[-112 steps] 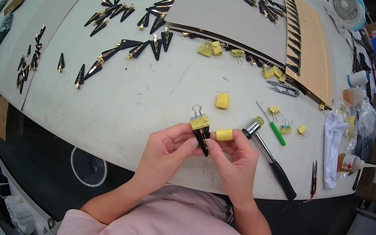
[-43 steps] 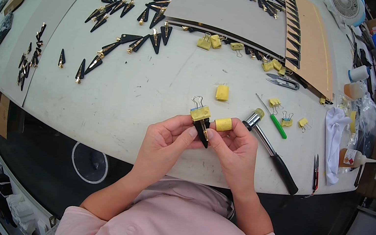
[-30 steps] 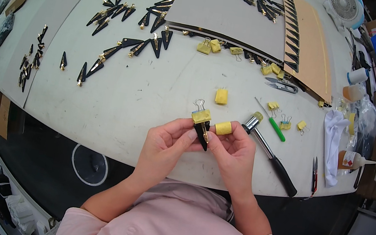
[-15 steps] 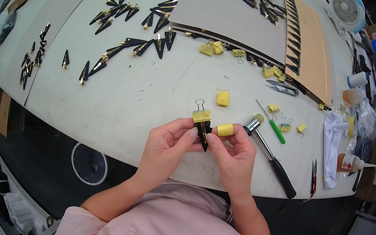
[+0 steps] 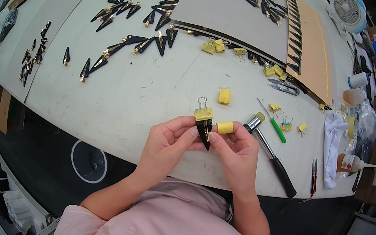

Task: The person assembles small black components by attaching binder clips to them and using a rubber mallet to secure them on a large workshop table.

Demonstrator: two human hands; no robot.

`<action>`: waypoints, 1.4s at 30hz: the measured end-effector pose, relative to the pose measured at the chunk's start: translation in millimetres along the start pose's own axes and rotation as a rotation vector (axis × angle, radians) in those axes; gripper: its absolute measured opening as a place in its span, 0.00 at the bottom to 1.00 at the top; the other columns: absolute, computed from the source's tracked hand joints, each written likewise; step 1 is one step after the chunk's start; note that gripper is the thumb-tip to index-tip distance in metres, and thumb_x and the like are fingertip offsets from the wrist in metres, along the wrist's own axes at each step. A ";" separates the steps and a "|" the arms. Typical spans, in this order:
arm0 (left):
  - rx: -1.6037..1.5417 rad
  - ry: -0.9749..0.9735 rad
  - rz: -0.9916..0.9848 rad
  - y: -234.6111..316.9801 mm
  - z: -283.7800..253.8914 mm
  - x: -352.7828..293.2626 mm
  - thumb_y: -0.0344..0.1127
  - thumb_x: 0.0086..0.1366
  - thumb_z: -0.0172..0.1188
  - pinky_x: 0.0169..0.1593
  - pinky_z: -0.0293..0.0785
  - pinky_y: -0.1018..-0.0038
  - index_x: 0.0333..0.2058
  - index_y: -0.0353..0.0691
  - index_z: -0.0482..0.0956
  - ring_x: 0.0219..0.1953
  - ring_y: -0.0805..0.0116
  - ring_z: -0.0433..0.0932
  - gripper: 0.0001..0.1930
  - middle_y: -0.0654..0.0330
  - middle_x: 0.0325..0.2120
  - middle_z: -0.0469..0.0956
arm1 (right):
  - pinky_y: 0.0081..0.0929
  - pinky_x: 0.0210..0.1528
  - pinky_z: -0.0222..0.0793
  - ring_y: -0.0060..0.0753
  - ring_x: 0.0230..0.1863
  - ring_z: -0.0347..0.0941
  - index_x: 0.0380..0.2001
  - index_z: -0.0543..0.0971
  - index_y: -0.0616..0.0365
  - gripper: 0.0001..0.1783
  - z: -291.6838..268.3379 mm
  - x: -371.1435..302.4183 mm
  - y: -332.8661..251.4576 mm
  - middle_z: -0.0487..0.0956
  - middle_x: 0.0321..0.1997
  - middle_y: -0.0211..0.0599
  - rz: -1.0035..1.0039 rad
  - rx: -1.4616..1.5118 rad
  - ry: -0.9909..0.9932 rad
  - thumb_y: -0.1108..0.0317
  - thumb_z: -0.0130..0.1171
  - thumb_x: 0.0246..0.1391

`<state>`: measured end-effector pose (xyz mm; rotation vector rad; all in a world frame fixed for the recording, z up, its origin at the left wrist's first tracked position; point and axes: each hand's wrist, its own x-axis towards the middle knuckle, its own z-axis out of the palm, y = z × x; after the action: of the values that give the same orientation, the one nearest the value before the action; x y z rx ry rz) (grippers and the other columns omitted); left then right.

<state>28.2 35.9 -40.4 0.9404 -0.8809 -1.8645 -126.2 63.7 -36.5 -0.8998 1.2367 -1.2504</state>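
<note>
Between my two hands is a black triangular hair clip (image 5: 204, 132) with a gold metal strip, its point toward me. A yellow-wrapped binder clip (image 5: 203, 114) grips its wide far end, wire handles standing up. My left hand (image 5: 167, 145) pinches the hair clip's left side with thumb and fingers. My right hand (image 5: 233, 157) pinches its right side near the middle; yellow tape (image 5: 224, 127) is wrapped round one of its fingers. Just beyond lies a yellow-wrapped block-like clip (image 5: 224, 96). A hammer (image 5: 269, 153) with a black handle rests right of my right hand.
Right of centre lie a green-handled awl (image 5: 277, 130), several yellow binder clips (image 5: 287, 124), thread snips (image 5: 283, 87) and red-handled tweezers (image 5: 314, 178). Black hair clips (image 5: 100, 60) are scattered farther left. A grey board (image 5: 234, 20), a glue bottle (image 5: 350, 163) and a fan (image 5: 348, 9) stand beyond.
Both hands still hold the hair clip at nearly the same place. It has turned very slightly, and the right fingertips have shifted a little on it.
</note>
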 end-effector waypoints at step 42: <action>0.046 0.025 0.013 0.7 2.9 -1.8 0.26 0.68 0.51 0.48 0.79 0.74 0.49 0.26 0.73 0.43 0.69 0.80 0.14 0.52 0.43 0.79 | 0.14 0.39 0.73 0.15 0.36 0.75 0.36 0.74 0.64 0.04 6.9 0.0 -4.0 0.79 0.35 0.31 0.017 0.082 0.028 0.77 0.58 0.57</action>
<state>26.6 37.8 -38.0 0.9822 -0.9166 -1.8248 -120.2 62.2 -31.5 -0.8136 1.2042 -1.2949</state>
